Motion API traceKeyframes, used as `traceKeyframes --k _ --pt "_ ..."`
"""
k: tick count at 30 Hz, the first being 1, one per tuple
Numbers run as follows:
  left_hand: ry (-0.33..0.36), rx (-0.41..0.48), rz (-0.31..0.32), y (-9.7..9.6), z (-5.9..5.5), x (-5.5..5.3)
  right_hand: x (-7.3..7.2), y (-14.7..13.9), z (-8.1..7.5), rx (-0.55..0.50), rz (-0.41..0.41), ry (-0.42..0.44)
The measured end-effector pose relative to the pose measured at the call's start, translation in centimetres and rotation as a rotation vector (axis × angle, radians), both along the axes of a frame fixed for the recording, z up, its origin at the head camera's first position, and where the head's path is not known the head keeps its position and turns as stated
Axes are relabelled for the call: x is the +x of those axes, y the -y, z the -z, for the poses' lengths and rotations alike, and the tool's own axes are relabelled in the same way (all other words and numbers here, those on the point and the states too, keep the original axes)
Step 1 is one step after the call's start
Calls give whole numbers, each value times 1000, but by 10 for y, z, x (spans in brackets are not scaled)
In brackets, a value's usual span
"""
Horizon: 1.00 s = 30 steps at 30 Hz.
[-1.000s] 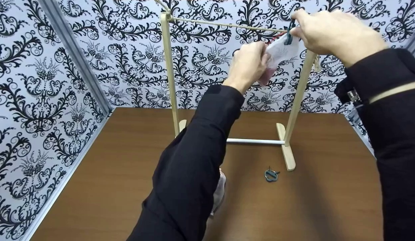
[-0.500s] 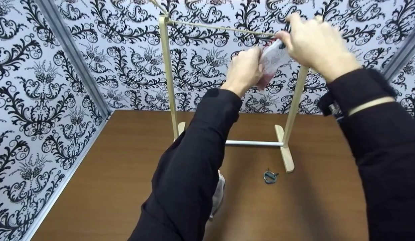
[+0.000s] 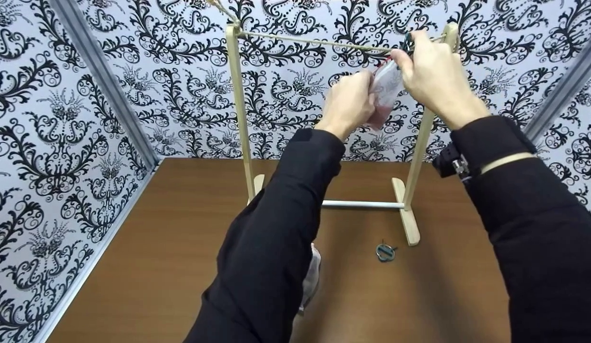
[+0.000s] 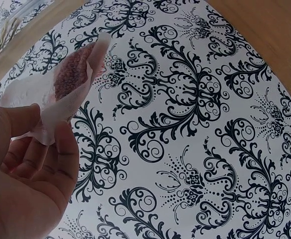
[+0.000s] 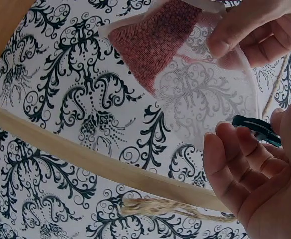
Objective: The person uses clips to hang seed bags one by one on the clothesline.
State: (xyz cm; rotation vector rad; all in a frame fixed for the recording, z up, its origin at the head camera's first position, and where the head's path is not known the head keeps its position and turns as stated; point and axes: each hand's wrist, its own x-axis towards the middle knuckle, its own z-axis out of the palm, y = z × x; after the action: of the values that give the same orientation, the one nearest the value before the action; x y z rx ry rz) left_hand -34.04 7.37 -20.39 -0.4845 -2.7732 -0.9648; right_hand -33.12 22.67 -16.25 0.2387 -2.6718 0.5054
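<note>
A sheer white mesh bag (image 3: 386,90) with reddish grains in its bottom hangs tilted at the rope (image 3: 314,42). My left hand (image 3: 349,102) pinches one side of it between thumb and fingers, as the left wrist view shows. My right hand (image 3: 438,78) holds a dark green clip (image 5: 257,128) at the bag's other upper corner, by the rope. In the right wrist view the grains (image 5: 155,37) show through the mesh. Fingers partly hide the clip, so its bite on the bag and rope cannot be made out.
The rope runs between two wooden posts (image 3: 240,109) joined low down by a white bar (image 3: 362,204). A second dark clip (image 3: 385,252) lies on the brown table (image 3: 171,247). Another whitish bag (image 3: 311,278) is partly hidden behind my left sleeve. Patterned walls (image 3: 190,81) enclose the table.
My right hand has shifted left and turned, its thumb now nearer the bag's top edge. The left hand keeps its pinch, almost in place. The bag hangs a little more steeply.
</note>
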Motion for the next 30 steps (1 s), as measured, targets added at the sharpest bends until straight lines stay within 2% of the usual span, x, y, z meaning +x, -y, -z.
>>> traceKeyframes --k 5,9,14,18,21,26,30 --pt "-27 -8 1 1 1 -1 1 1 4 -50 3 36" --pt "-50 -16 -8 3 4 -1 1 0 9 -159 -19 57" --pt "-49 0 8 6 11 2 2 -3 20 -281 -75 -6" --pt "-34 15 23 7 15 5 6 -7 28 -309 -96 -51" --pt "-32 33 29 8 17 7 8 -8 33 -356 -130 -62" --pt "-11 80 32 11 21 9 14 -7 39 -496 -219 -64" --pt "-16 119 44 16 28 12 21 -5 45 -539 -240 -67"
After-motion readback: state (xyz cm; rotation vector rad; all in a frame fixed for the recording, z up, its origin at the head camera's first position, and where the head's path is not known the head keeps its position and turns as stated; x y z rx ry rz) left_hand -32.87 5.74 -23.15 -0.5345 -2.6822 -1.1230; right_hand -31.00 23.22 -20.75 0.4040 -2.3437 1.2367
